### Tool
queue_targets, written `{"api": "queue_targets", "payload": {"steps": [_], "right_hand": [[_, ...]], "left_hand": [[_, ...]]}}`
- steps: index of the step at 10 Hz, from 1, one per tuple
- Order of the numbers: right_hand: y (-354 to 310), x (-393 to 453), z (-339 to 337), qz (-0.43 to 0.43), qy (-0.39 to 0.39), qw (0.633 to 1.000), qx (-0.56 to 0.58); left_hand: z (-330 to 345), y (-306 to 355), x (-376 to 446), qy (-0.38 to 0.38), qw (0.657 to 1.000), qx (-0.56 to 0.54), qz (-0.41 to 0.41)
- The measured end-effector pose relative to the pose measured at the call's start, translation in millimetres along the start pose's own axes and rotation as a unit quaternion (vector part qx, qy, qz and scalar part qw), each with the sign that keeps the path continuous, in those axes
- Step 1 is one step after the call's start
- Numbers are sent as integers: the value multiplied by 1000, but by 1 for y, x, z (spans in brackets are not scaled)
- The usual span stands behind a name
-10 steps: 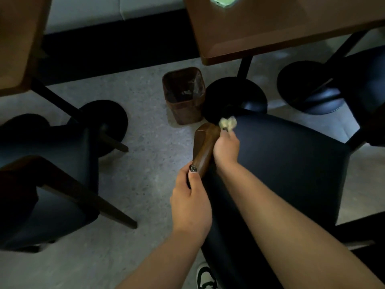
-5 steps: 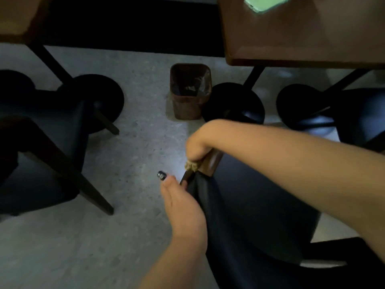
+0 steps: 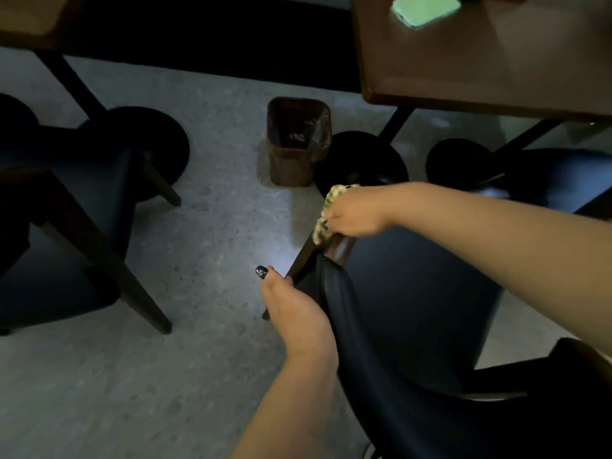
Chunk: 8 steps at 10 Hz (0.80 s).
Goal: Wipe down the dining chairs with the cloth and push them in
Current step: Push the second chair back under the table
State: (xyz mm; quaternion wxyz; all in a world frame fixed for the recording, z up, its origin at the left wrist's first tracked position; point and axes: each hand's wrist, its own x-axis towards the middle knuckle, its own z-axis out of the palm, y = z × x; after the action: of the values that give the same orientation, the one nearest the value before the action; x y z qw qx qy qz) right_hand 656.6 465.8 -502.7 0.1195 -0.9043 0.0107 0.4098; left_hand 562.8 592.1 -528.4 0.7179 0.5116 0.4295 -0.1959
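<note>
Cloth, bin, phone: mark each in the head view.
cloth (image 3: 326, 216), head view, on the bunched fabric left of the right hand's fingers.
bin (image 3: 287, 172), head view, on its front wall.
phone (image 3: 425, 10), head view, on the middle of its green back.

A dark-upholstered dining chair (image 3: 414, 313) with a brown wooden frame is seen from above, its padded back nearest the camera. A pale, patterned cloth (image 3: 326, 215) is bunched under the fingers (image 3: 334, 223) of the right hand (image 3: 356, 215) and pressed against the top of the wooden post.
</note>
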Motion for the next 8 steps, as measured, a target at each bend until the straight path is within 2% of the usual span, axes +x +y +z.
{"api": "queue_targets", "payload": {"steps": [1,2,3,4,5,6,7,8], "right_hand": [[15,-3,14,0,79,997,-2],[3,-7,38,-77,161,984,25],[-13,-25,64,-154,240,955,82],[-30,-45,85,-186,281,938,74],[-35,-71,104,-192,305,929,81],[-40,-96,129,-241,304,920,53],[-44,-121,152,-255,299,918,54],[-47,-138,169,-262,310,913,34]], "left_hand": [[0,-2,1,-14,1000,17,14],[-4,-4,4,-19,999,33,16],[-4,-8,11,-21,1000,-3,23],[-9,-6,8,-78,992,-97,-19],[-20,-2,2,-126,981,-143,-43],[-37,-2,3,-153,981,-108,-52],[-56,-1,-15,-181,982,9,-45],[-73,5,-39,-198,969,144,-16]]}}
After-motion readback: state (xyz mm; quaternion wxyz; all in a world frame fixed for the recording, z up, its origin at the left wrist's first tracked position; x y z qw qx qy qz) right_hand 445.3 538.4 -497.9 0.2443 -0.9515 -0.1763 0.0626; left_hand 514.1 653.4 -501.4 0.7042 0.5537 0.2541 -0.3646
